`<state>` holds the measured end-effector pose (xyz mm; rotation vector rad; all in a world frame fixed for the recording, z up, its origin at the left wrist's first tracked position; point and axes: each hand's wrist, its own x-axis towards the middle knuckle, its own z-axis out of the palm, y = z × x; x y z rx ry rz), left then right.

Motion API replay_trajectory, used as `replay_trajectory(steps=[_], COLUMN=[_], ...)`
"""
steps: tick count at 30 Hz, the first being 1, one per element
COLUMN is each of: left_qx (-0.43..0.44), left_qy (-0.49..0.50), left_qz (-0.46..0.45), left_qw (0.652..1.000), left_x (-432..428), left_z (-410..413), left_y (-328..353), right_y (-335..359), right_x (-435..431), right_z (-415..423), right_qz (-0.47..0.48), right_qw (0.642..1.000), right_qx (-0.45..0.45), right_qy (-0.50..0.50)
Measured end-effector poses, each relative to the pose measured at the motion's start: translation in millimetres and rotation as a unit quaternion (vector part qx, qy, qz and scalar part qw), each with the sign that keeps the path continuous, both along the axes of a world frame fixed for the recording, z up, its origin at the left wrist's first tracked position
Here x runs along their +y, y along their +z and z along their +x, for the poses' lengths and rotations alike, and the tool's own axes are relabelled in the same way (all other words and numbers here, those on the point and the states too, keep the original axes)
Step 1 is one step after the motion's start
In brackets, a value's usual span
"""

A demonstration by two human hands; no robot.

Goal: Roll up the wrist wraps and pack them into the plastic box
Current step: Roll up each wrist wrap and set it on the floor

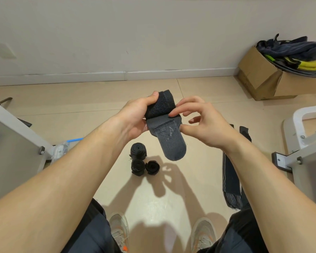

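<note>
The left hand (135,117) grips the rolled wrist wrap (162,106) and the right hand (204,123) pinches its loose end. A weak squeeze could let the roll spring open between them.

We see a plain off-white wall (153,33) across the far side, with a faint rectangular patch (4,50) at its left. A pale baseboard (98,75) runs along the foot of the wall. Below it lies a floor (80,99) of large beige tiles with thin joints. Near us the tiles carry a bright sheen (153,203) from light above. At the far right, against the wall, we find an open cardboard box (263,77), heaped with dark fabric and yellow-green bands (308,64). A grey-white metal frame (16,128) with bolted brackets slants in at the left. A similar white frame (299,114) stands at the right.
</note>
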<state>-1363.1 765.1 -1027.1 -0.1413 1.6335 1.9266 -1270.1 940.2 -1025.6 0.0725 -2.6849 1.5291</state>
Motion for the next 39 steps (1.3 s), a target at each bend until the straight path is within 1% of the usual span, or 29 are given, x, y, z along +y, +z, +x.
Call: replay_trajectory(steps=[5,9,11,16,19,25,28,30,33,35,39], left_qx=[0.016,0.019,0.02,0.031,0.027,0.008,0.023,0.037,0.02,0.053,0.148], left_qy=[-0.016,-0.039,-0.04,-0.02,-0.042,-0.076,-0.086,-0.071,-0.038,-0.06,-0.153], left_qz=[-0.01,-0.025,-0.018,0.007,0.031,0.044,0.025,0.016,0.047,0.047,0.015], left_qw=[1.0,0.999,0.999,0.999,0.998,0.996,0.996,0.997,0.998,0.996,0.977], left_x=[2,5,6,7,9,12,11,14,15,11,5], left_z=[3,7,7,6,10,17,19,20,21,20,20], left_y=[-2,-4,-3,-2,-1,-1,-1,0,4,3,1], right_y=[-5,-2,-1,-4,-3,-6,-6,-6,-4,-3,-5], right_x=[-5,-11,-10,-11,-11,-12,-12,-11,-9,-8,-1], right_z=[-4,-5,-6,-7,-7,-7,-8,-9,-9,-9,-9], right_qz=[0.106,0.136,0.142,0.132,0.106,0.087,0.086,0.084,0.066,0.051,0.013], right_qw=[0.992,0.987,0.986,0.981,0.982,0.983,0.982,0.98,0.98,0.981,0.983], right_qx=[0.06,0.08,0.092,0.131,0.141,0.127,0.121,0.118,0.109,0.108,0.089], right_qy=[-0.027,-0.011,-0.011,-0.054,-0.067,-0.099,-0.114,-0.133,-0.15,-0.152,-0.157])
